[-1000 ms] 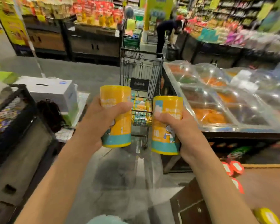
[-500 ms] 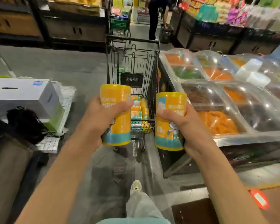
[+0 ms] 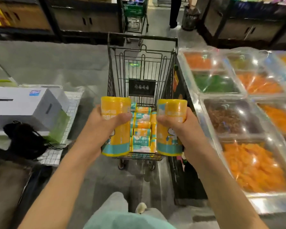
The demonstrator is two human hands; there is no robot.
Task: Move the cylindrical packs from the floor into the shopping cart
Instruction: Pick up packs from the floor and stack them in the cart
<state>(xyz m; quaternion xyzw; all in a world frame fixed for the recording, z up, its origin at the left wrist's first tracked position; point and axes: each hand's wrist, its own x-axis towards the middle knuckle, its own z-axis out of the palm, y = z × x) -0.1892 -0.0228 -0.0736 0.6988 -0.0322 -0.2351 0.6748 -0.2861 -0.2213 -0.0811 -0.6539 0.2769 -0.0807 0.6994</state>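
My left hand (image 3: 99, 128) grips a yellow cylindrical pack with a teal band (image 3: 116, 139), held upright. My right hand (image 3: 182, 129) grips a second, matching pack (image 3: 169, 141), also upright. Both packs hover over the near end of a black wire shopping cart (image 3: 142, 63) straight ahead. Several more of the same packs (image 3: 142, 129) lie stacked in the cart's basket between my two hands. The cart's near rim is hidden behind the held packs.
A display counter with clear-lidded bins of orange, green and brown food (image 3: 238, 123) runs along the cart's right side. A grey box (image 3: 23, 106) and a black bag (image 3: 25, 139) sit at left. A second cart (image 3: 134, 12) and a standing person (image 3: 174, 12) are further down the aisle.
I have walked closer to the cart, and it now fills the view between my hands. Both packs have moved forward over its near end, still held upright.
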